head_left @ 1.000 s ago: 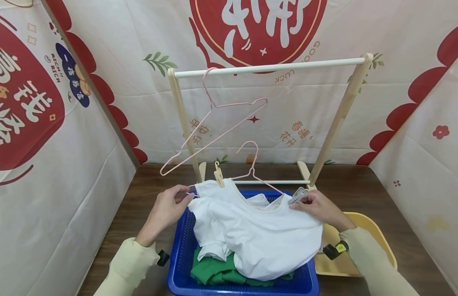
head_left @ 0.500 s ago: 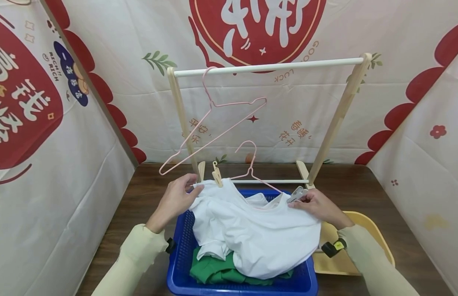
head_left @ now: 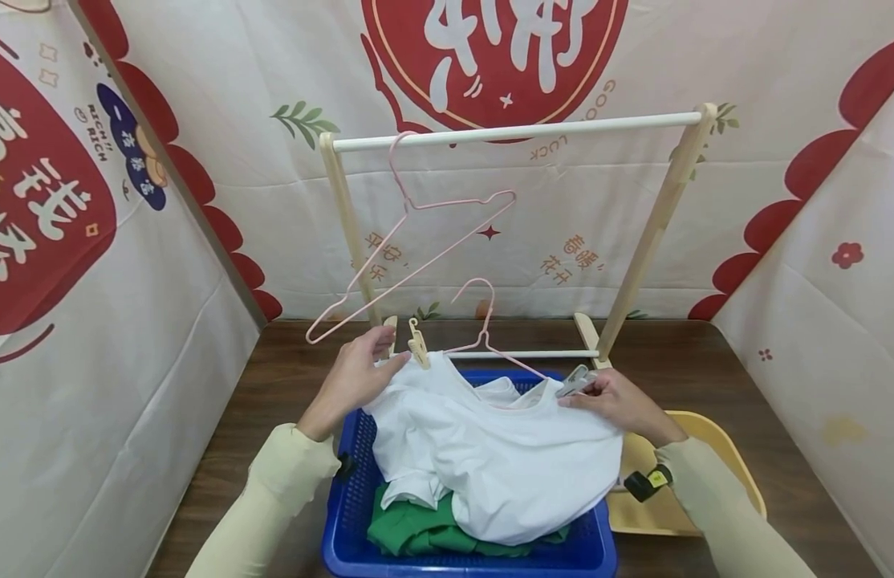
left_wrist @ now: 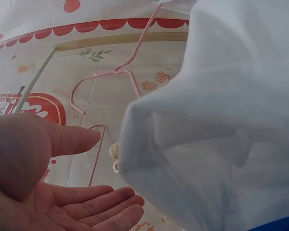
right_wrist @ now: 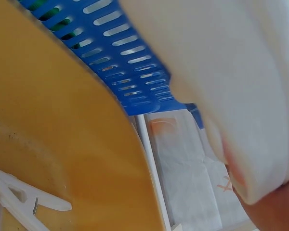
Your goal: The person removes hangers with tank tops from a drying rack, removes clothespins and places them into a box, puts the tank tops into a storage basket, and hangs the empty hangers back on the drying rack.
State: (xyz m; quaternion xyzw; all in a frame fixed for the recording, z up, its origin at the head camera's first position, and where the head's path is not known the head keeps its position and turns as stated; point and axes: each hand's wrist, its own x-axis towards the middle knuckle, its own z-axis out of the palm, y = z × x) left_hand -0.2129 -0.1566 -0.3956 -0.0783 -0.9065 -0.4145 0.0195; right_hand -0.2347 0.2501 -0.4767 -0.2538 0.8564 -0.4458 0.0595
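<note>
Likely light and limp, the white shirt (head_left: pixel 505 470) suits holding at ten and two o'clock, left hand (head_left: pixel 355 376) spread, right hand (head_left: pixel 626 403) pinching a grey clip (head_left: pixel 576 380)

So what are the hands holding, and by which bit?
The right hand pinches a grey plastic clip at the shoulder of a white fabric shirt; the gripped part is hidden. The left hand holds nothing.

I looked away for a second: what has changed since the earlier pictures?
The left hand moved rightward and forward, seemingly letting go of the lower hanger, and is now beside the cream clip. The right hand still pinches the grey clip at the white shirt; the upper hanger stays hung.
</note>
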